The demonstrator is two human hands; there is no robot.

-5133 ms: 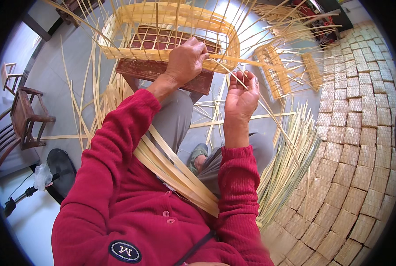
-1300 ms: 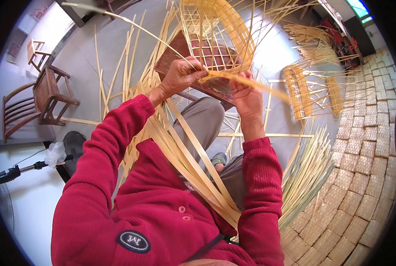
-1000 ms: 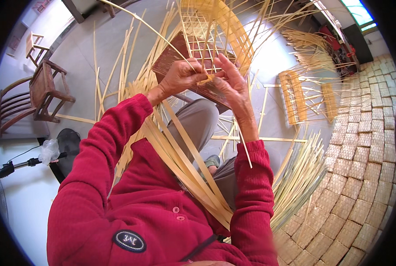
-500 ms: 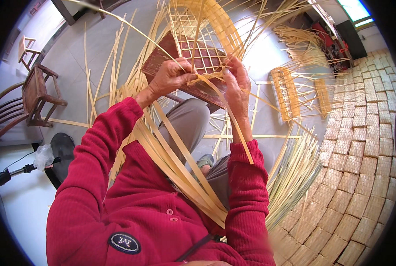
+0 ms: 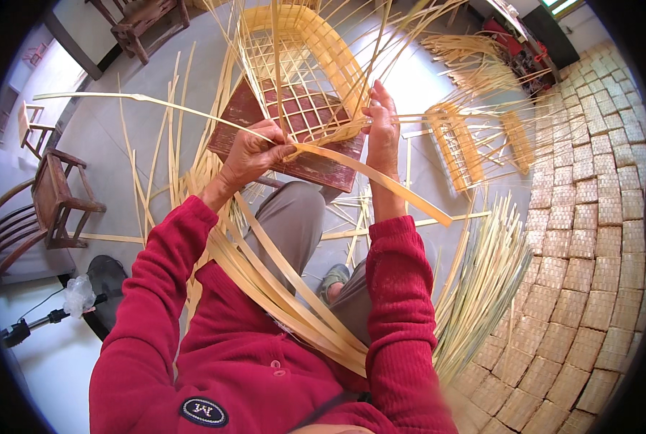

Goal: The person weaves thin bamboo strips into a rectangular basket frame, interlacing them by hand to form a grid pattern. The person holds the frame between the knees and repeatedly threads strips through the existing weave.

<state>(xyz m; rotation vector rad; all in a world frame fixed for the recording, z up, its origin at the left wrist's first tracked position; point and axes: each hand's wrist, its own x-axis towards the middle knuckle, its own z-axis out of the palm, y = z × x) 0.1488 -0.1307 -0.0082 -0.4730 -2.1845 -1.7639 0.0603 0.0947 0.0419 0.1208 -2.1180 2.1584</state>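
A partly woven bamboo basket [image 5: 348, 58] has an open lattice base and a denser yellow wall curving round its far right side. My left hand [image 5: 254, 153] is closed at the near left edge of the lattice, pinching a flat bamboo strip [image 5: 381, 178]. That strip runs right past my right forearm, its end free. A thin strip juts out left beyond the left hand. At the near right corner, my right hand [image 5: 384, 134] has curled fingers and thumb on a thin bamboo strip [image 5: 413, 116], one finger raised. The fingertips are partly hidden among the weave.
Under the basket stands a dark red wooden stool [image 5: 323, 173]. Long strips [image 5: 287, 282] lie over my lap; a bundle [image 5: 486, 289] lies at right. Two woven pieces [image 5: 459, 148] rest on the floor beyond. A wooden chair [image 5: 52, 202] stands left, woven blocks [image 5: 583, 239] far right.
Both hands have moved apart, the left hand nearer and leftward. The flat strip has swung from hanging down to stretching out rightward. A finger of the right hand has lifted.
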